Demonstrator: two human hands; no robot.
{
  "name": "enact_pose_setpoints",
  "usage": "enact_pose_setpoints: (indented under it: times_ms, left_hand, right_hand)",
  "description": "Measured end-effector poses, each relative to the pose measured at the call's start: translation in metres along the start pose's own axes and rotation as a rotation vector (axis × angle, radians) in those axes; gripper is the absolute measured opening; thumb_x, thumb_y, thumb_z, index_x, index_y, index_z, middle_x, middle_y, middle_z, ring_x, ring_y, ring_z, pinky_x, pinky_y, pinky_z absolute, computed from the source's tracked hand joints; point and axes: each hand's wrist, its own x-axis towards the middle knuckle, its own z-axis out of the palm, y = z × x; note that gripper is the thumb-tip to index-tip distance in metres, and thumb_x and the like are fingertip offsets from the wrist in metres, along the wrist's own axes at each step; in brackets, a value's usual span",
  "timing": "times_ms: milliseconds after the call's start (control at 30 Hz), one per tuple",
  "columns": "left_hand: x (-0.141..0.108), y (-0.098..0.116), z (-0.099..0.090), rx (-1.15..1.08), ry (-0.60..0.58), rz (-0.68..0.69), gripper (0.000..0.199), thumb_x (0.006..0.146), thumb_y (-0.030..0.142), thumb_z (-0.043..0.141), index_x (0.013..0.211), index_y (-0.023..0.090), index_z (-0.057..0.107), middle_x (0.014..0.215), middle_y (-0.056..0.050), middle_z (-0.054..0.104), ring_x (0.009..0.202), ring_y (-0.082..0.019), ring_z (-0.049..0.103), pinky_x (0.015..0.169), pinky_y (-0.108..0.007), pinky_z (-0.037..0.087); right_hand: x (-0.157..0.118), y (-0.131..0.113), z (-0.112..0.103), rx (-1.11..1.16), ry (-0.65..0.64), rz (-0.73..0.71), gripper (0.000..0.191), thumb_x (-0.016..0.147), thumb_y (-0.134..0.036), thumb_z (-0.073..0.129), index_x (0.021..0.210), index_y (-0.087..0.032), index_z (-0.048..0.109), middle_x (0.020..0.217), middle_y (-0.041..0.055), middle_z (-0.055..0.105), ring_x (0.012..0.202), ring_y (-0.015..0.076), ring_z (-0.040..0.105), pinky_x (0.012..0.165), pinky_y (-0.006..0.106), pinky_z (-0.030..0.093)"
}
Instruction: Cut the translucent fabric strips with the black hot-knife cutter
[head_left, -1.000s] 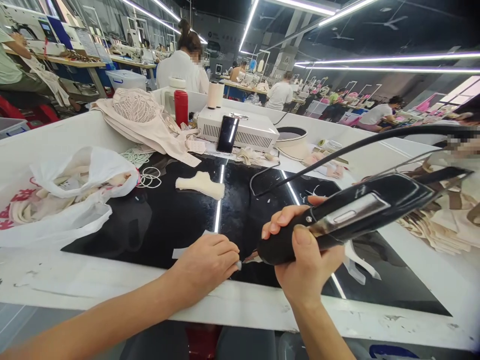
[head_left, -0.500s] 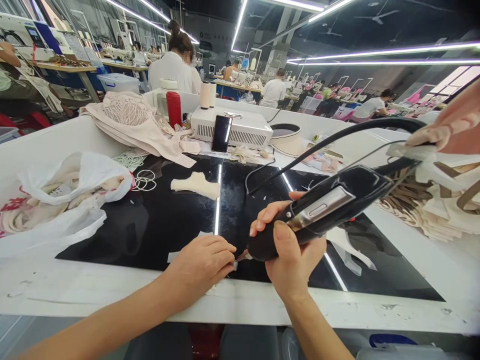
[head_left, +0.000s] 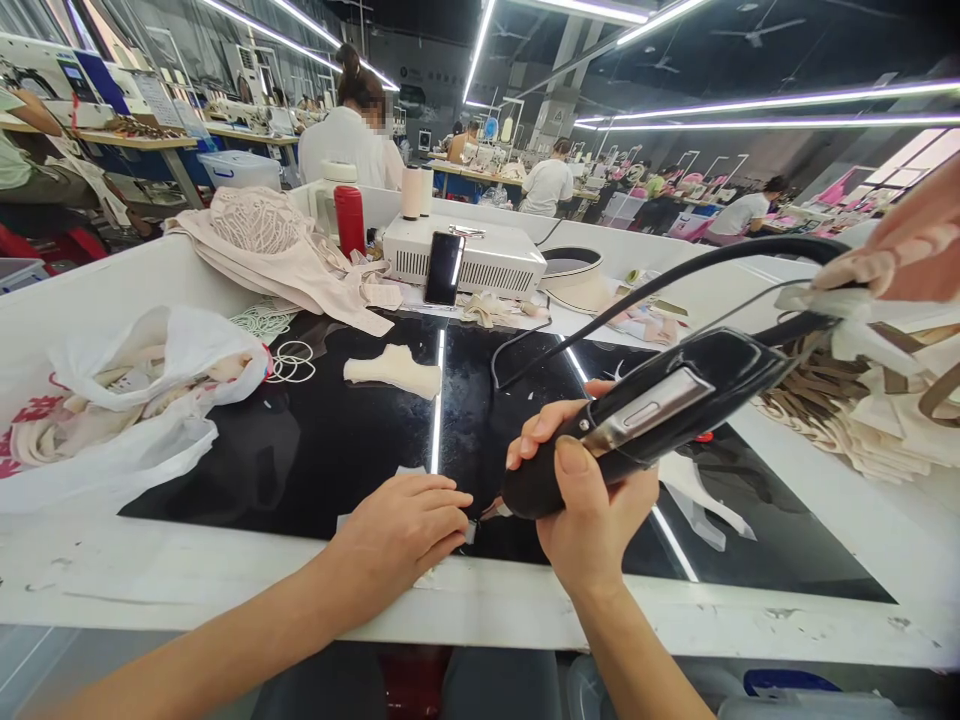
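Observation:
My right hand (head_left: 600,500) is wrapped round a black handheld tool (head_left: 645,420) with a metal lever, its cable running up and right. The tool's tip points down toward my left hand (head_left: 409,525). That hand rests palm down near the front edge of the black mat (head_left: 300,440), its fingers together over a small pale piece that is mostly hidden, with a bit showing at the fingertips. Behind lies a cream fabric piece (head_left: 394,370). White cut pieces (head_left: 701,495) lie on the mat to the right of the tool.
A plastic bag of fabric (head_left: 142,380) lies left, beige garments (head_left: 270,240) behind it. At the back stand a white box (head_left: 465,255), a phone (head_left: 444,268) and a red bottle (head_left: 349,218). Stacked straps (head_left: 862,410) and another hand (head_left: 892,250) are at right.
My right hand and the tool have shifted slightly to the right, away from my left hand. My left hand stays nearly in place.

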Motion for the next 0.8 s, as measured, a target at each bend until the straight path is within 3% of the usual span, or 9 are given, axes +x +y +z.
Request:
enact_pose_setpoints:
  times_ms: [800]
  left_hand:
    - [-0.0016,-0.0003,0.0026,0.005,0.01,-0.008,0.017,0.106,0.025,0.054,0.099,0.023,0.07,0.122,0.003,0.075,0.123,-0.02,0.065,0.103,-0.037,0.051]
  right_hand:
    - [-0.006,-0.0017,-0.0007,0.028,-0.041,-0.007,0.037,0.088,-0.031,0.074,0.119,-0.028,0.054,0.084,-0.0043,0.063,0.06,0.0127,0.062,0.055,0.031,0.055]
